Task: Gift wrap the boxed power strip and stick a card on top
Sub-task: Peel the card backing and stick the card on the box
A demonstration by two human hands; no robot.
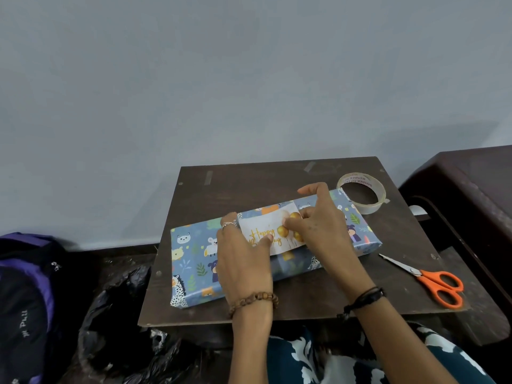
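The boxed power strip lies wrapped in blue animal-print paper across the middle of a dark wooden board. A white card with gold "Happy Birthday" lettering and gold balloons rests on top of it. My left hand lies flat on the card's left end, thumb on the lettering. My right hand presses on the card's right end, fingers spread over the box's far edge. Both hands hide parts of the card.
A roll of clear tape sits at the board's far right, touching the box. Orange-handled scissors lie at the right edge. A black and purple backpack and a black plastic bag are on the left; a dark table stands right.
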